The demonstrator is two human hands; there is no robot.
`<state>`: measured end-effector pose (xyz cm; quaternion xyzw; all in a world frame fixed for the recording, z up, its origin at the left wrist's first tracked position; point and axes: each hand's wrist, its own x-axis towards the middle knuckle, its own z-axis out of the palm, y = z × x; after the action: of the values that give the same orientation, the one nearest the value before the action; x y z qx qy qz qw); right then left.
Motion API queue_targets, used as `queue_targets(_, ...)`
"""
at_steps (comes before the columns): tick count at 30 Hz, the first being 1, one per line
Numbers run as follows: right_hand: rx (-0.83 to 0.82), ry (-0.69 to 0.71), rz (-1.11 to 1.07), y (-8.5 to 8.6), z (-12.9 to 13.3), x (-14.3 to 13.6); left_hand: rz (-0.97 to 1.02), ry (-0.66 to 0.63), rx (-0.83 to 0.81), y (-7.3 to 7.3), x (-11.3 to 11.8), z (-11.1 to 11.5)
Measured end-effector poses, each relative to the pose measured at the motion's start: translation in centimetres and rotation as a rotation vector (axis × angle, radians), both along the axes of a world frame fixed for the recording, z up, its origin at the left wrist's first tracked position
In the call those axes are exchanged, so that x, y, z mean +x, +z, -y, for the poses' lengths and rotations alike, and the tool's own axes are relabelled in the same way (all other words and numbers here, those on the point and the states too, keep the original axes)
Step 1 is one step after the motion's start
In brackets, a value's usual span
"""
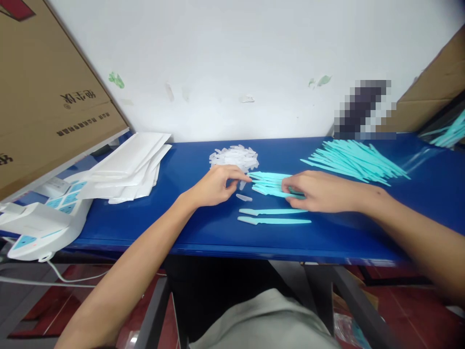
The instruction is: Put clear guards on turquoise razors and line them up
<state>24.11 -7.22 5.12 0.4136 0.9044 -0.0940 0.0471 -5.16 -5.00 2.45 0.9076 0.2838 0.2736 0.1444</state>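
My left hand is over the table, its index fingertip at the blade ends of a small row of teal eyebrow razors. Its thumb and index finger are apart, and I see nothing between them. On the right, my right hand has its fingers closed around the handles of razors in that row. Two razors with tips covered, a nearer eyebrow razor and one just behind it, lie parallel in front. A loose translucent cap lies beside my left hand. Behind that hand is a pile of translucent caps.
A larger heap of teal razors lies at the back right of the blue table. White padded envelopes are stacked at left, beside a power strip with plugged-in adapters. A cardboard box stands at far left; a white wall rises behind.
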Motion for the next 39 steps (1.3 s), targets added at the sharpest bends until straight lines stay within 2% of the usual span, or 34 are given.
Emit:
queue_targets(5,0.016,-0.019,0.001,0.0,0.0,0.1,-0.077,-0.036,-0.079,0.3,0.2,0.4)
queue_targets(11,0.038,0.019,-0.040,-0.2,-0.3,0.3,-0.283,0.024,0.109,0.2,0.0,0.5)
queue_targets(15,0.120,0.061,-0.142,-0.4,-0.4,0.6,-0.394,0.075,0.180,-0.2,-0.3,0.4)
queue_targets(21,0.289,0.084,-0.323,-0.7,-0.5,0.4,-0.253,0.080,0.049,-0.3,-0.6,0.3)
queue_targets(26,0.360,-0.038,-0.400,-0.9,-0.8,0.3,-0.259,0.011,0.073,-0.1,-0.4,0.7)
queue_targets(33,0.281,-0.123,-0.319,-1.2,-1.0,0.6,-0.303,-0.015,0.039,0.4,-0.3,1.3)
queue_targets(39,0.268,-0.222,-0.296,-1.5,-1.0,0.5,-0.326,-0.007,0.142,-0.3,-0.3,0.7)
